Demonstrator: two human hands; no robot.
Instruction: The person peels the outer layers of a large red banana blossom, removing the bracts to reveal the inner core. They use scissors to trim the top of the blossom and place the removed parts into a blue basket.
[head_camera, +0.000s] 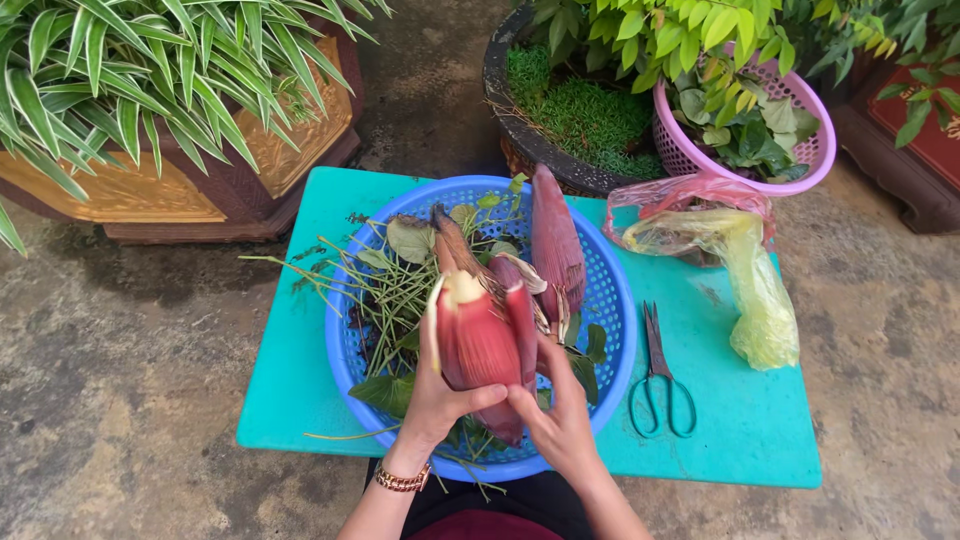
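Note:
A reddish-purple banana blossom (478, 340) is held upright over a blue plastic basket (615, 300). My left hand (435, 400) grips its lower left side, a gold bracelet on that wrist. My right hand (560, 410) holds its right side, fingers on an outer bract (520, 310) that stands slightly away from the bud. A loose peeled bract (556, 245) lies in the basket behind it, among green stems and leaves (395, 290).
The basket stands on a low turquoise table (740, 420). Scissors (658, 385) lie to its right, beside yellow and pink plastic bags (745, 265). A pink basket of leaves (745, 125), a dark round planter (560, 110) and a potted plant (150, 90) stand behind.

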